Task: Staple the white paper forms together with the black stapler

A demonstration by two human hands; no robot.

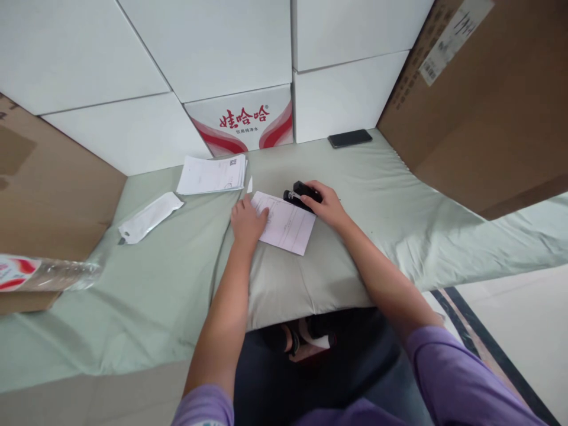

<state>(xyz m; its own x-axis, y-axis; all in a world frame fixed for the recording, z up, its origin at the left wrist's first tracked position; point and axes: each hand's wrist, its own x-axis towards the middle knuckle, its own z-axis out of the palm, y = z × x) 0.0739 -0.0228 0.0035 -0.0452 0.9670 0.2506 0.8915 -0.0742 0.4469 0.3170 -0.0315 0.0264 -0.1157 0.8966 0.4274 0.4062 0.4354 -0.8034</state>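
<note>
Green-sheeted table (168,284) — left hand (247,223) flat, pinning paper (286,223) steady; right hand (326,204) clamps stapler (302,195) over its corner.

One stapler (302,196) at 12 o'clock, one phone (350,138) at 1 o'clock. One paper stack (213,175), one loose sheet (286,224), one bottle (42,275) at 9 o'clock.

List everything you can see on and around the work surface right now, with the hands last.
stapler: 1, black, on the top edge of the sheet
sheet: 1, white, printed, centre of cloth
paper stack: 1, white, back left
plastic sleeve: 1, clear-white, left
phone: 1, black, back right
water bottle: 1, clear, red label, far left
cloth: 1, pale green, covers surface
white boxes: several, behind
cardboard boxes: 2, brown, either side
left hand: flat on sheet
right hand: on stapler
</note>
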